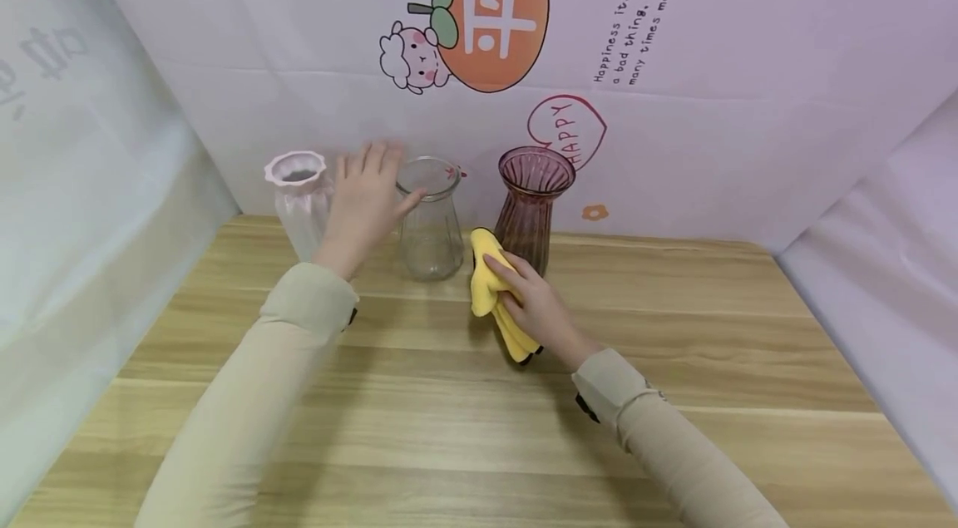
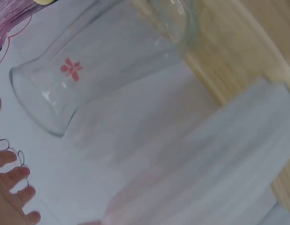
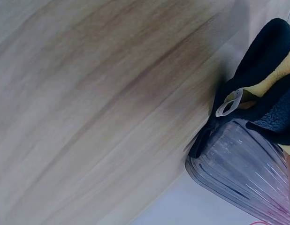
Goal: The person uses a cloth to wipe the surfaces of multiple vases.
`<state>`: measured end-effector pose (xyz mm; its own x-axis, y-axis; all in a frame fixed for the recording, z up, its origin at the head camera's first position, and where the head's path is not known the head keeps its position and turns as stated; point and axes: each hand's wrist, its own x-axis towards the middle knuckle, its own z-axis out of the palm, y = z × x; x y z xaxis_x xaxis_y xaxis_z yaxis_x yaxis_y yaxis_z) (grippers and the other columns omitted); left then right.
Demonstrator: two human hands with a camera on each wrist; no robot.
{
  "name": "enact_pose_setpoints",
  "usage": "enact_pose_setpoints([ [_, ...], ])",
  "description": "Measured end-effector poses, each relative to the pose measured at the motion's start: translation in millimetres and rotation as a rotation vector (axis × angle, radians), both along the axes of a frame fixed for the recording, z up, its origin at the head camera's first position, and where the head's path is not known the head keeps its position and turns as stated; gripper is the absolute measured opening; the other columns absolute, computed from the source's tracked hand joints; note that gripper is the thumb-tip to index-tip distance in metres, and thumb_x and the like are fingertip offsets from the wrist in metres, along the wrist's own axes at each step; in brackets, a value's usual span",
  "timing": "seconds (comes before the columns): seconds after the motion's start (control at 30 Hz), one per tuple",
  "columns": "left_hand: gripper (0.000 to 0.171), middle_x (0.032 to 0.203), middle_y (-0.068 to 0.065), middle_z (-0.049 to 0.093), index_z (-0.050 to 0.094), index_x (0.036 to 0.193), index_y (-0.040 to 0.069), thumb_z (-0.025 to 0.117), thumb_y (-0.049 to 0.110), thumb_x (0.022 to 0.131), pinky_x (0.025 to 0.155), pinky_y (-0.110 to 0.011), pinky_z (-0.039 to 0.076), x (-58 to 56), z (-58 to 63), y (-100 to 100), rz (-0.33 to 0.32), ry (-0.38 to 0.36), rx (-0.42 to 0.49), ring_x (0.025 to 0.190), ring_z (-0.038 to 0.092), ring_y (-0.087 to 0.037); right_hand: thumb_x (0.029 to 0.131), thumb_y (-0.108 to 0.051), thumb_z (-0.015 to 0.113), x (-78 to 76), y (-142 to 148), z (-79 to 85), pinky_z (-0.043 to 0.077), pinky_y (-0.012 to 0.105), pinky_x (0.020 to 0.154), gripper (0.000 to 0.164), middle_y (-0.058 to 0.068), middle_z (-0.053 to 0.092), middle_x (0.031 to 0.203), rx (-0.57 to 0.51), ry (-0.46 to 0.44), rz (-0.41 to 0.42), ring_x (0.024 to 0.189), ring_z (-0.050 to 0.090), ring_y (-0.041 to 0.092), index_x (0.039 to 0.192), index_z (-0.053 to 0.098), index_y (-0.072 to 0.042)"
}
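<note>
My left hand (image 1: 365, 199) is raised with its fingers spread, between a pale pink-white vase (image 1: 294, 216) with a scalloped rim and a clear glass vase (image 1: 432, 239). Its thumb overlaps the clear vase's rim in the head view. The left wrist view shows the fingers (image 2: 13, 178) beyond the mouth of the clear vase, which bears a red flower mark. A yellow cloth (image 1: 486, 278) with dark edging is gripped in my right hand (image 1: 537, 305), in front of a ribbed purple glass vase (image 1: 527, 216). In the right wrist view the cloth (image 3: 269, 51) hangs against the purple vase's base (image 3: 239, 159).
All three vases stand upright in a row near the back edge of the wooden table (image 1: 449, 436). Close behind them rises a white printed curtain (image 1: 299, 79), and more pale fabric (image 1: 67, 204) hangs at the sides.
</note>
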<state>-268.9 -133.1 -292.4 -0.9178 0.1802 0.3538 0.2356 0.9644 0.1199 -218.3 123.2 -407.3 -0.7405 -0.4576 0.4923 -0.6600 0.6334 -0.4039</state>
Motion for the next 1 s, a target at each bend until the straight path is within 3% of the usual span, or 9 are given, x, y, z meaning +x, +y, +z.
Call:
enact_pose_setpoints([
  [0.13, 0.072, 0.156, -0.019, 0.026, 0.030, 0.149, 0.008, 0.052, 0.049, 0.093, 0.119, -0.059, 0.008, 5.9, 7.5, -13.6, 0.052, 0.030, -0.031, 0.146, 0.017, -0.042, 0.087, 0.004, 0.062, 0.2, -0.3, 0.8, 0.053, 0.046, 0.092, 0.052, 0.021, 0.050, 0.137, -0.001, 0.001, -0.001, 0.124, 0.054, 0.037, 0.137, 0.053, -0.009],
  [0.27, 0.077, 0.159, -0.020, 0.017, 0.020, 0.152, 0.008, 0.051, 0.048, 0.094, 0.119, -0.061, 0.001, 8.8, 13.3, -29.8, 0.122, 0.021, 0.001, 0.147, 0.008, -0.044, 0.086, 0.004, 0.063, 0.5, 0.0, 0.2, 0.054, 0.045, 0.091, 0.052, 0.021, 0.050, 0.137, 0.003, 0.007, -0.006, 0.122, 0.055, 0.037, 0.136, 0.054, -0.009],
  [0.43, 0.082, 0.158, -0.023, 0.018, 0.020, 0.152, 0.005, 0.053, 0.051, 0.092, 0.117, -0.064, -0.001, 13.8, 15.9, -52.3, 0.180, 0.024, 0.026, 0.146, 0.005, -0.047, 0.087, 0.003, 0.062, 1.3, 0.2, 0.1, 0.055, 0.044, 0.089, 0.052, 0.021, 0.050, 0.137, 0.012, 0.003, -0.010, 0.121, 0.056, 0.037, 0.137, 0.053, -0.010],
  [0.77, 0.087, 0.156, -0.027, 0.018, 0.019, 0.151, 0.002, 0.050, 0.056, 0.090, 0.115, -0.065, -0.006, 18.8, 7.8, -84.6, 0.241, -0.018, 0.054, 0.145, 0.002, -0.048, 0.088, 0.003, 0.061, 2.1, 0.4, -0.2, 0.055, 0.044, 0.089, 0.052, 0.021, 0.050, 0.138, 0.018, -0.012, -0.008, 0.121, 0.056, 0.037, 0.137, 0.053, -0.011],
  [1.0, 0.092, 0.152, -0.030, 0.025, 0.023, 0.149, -0.001, 0.049, 0.063, 0.088, 0.114, -0.067, -0.008, 15.0, 2.3, -94.8, 0.234, -0.051, 0.120, 0.143, 0.006, -0.052, 0.088, 0.002, 0.061, 2.2, 0.2, -0.3, 0.054, 0.043, 0.090, 0.051, 0.022, 0.050, 0.137, 0.020, 0.007, 0.005, 0.121, 0.056, 0.037, 0.137, 0.053, -0.009],
])
